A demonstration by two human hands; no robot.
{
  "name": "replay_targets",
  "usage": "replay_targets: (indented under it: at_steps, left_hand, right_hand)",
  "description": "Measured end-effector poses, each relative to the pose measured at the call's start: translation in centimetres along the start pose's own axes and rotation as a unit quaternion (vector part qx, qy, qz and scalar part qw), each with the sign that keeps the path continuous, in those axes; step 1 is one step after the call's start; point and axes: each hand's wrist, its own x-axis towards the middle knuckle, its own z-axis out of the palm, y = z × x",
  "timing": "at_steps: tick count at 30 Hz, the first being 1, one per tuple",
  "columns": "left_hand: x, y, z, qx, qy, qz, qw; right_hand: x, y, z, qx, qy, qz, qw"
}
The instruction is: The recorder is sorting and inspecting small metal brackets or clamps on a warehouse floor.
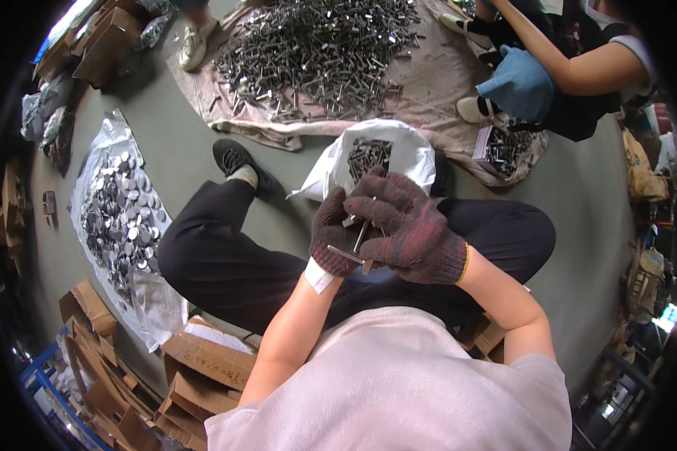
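Note:
My left hand (328,234) and right hand (417,237), both in dark red-and-black knit gloves, are close together above my lap. Between them are a few slim metal rods (360,237), one upright and one slanting out past the left palm. My left fingers curl around the rods from the side. My right fingers bend over them from above, with the thumb against the lower ends. The gloves hide part of the rods, so their exact shape is unclear. Just beyond my hands stands an open white bag (324,167) with many similar metal pieces (368,154) inside.
A large heap of metal pieces (316,60) covers a pinkish cloth (429,98) ahead. Round metal discs (124,218) lie on a plastic sheet at left. Cardboard boxes (207,357) stand behind left. At far right sits another person with a blue glove (520,84).

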Motion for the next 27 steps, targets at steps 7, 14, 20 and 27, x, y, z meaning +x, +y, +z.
replay_targets:
  at_steps: [7,14,20,27]
  left_hand:
    - [0.3,0.7,1.5,-0.201,-0.024,-0.057,0.978]
    - [0.8,0.6,0.2,-0.219,0.015,-0.077,0.973]
    - [0.8,0.3,0.1,-0.257,-0.011,-0.135,0.957]
    - [-0.5,-0.2,-0.2,-0.188,0.037,-0.114,0.975]
  right_hand:
    - [0.1,1.1,-0.1,-0.035,-0.001,-0.005,0.999]
    - [1.0,1.8,-0.6,-0.02,0.013,0.001,1.0]
    - [1.4,1.5,-0.7,-0.075,0.024,0.097,0.992]
    - [1.0,2.0,0.7,-0.063,0.05,0.125,0.989]
